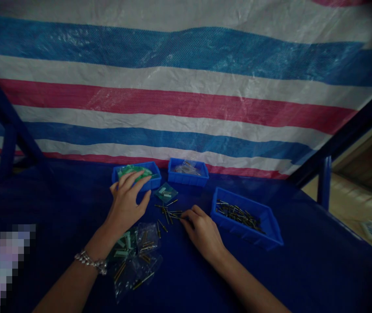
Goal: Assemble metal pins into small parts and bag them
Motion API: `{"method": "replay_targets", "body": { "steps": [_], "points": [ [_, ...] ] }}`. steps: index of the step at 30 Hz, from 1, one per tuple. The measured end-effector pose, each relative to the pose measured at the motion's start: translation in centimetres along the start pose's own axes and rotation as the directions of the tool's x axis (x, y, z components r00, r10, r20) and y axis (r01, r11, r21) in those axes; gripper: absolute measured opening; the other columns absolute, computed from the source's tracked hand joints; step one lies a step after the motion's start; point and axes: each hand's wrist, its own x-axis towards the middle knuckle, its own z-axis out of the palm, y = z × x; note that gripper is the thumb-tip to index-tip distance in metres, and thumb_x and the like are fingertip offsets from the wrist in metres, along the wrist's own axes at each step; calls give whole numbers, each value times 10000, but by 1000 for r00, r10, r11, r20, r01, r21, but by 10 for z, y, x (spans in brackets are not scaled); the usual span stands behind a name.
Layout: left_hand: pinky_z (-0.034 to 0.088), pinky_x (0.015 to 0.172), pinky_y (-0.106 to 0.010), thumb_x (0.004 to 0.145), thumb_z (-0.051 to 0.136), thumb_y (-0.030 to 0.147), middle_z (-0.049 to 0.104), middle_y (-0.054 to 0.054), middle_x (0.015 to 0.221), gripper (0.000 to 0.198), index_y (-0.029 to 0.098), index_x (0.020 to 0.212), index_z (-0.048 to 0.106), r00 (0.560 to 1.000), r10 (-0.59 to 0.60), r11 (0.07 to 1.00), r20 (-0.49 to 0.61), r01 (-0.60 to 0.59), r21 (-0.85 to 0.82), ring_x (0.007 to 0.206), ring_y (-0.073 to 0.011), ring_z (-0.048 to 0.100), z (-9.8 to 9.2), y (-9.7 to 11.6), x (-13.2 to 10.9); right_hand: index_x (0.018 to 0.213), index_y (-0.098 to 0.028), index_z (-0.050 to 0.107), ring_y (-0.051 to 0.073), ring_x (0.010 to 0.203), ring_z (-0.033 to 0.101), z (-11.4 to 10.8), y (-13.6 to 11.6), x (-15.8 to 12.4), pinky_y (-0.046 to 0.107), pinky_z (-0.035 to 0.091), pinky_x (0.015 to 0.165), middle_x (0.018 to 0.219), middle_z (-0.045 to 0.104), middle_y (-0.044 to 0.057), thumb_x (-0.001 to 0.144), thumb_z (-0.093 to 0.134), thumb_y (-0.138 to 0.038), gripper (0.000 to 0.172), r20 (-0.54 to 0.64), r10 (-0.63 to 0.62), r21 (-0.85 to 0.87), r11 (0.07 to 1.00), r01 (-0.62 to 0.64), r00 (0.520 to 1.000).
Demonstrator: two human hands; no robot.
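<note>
My left hand [127,202] is over a small blue bin [157,183] of green plastic bags [133,171], its fingers stretched and apart. It hides part of the bin; whether a fingertip touches a bag I cannot tell. Thumb and forefinger of my right hand [202,228] pinch the end of a thin metal rod [175,217] at the edge of a loose heap of such rods [166,212]. A greenish bag with pale strips [166,192] lies just behind the heap. Below my left hand are several clear bags [148,239] with gold-coloured rods, beside another greenish bag [125,245].
To the right stands a larger blue bin [270,221] holding many dark and gold rods [238,213]. A second small blue bin [189,178] with clear bags is at the back. Striped sheeting [186,104] hangs behind the blue table [186,282], between blue frame bars [6,108].
</note>
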Motion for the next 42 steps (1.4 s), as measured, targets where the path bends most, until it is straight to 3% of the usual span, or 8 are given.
{"method": "replay_targets", "body": {
  "steps": [5,10,18,27,42],
  "points": [
    [330,814,-394,754,551,205,539,-11,1093,207,255,952,583,978,157,972,138,-128,-199,1007,-216,434,0,22,-7,813,-195,603,138,656,561,-6,10,3,245,434,594,765,547,28,812,469,-216,135,-130,-39,154,986,59,991],
    [333,780,-374,745,583,210,541,-14,1081,158,244,900,590,948,228,942,222,-157,-295,979,-207,436,8,31,-14,803,-182,597,130,649,541,-15,5,2,237,433,594,745,555,29,812,474,-192,123,-233,-108,264,949,170,966],
    [313,759,-370,755,585,213,578,7,1023,33,235,771,603,956,246,930,161,-187,-316,928,-192,457,8,30,-13,805,-178,590,119,655,523,-18,-2,-1,220,432,611,724,545,19,809,478,-156,114,-235,-166,307,922,235,958],
    [314,742,-358,770,565,212,596,3,988,44,225,756,605,961,257,920,99,-212,-329,897,-182,473,6,32,-12,904,-173,580,114,610,484,-17,-2,-2,221,428,595,702,511,12,795,504,-163,134,-218,-163,294,929,224,962],
    [329,757,-367,776,541,192,603,-7,1001,64,218,756,596,962,248,918,112,-197,-343,897,-187,479,4,35,-12,870,-177,581,111,584,489,-19,-2,-2,214,422,559,672,510,5,807,486,-192,114,-247,-194,253,933,257,949]
  ]
}}
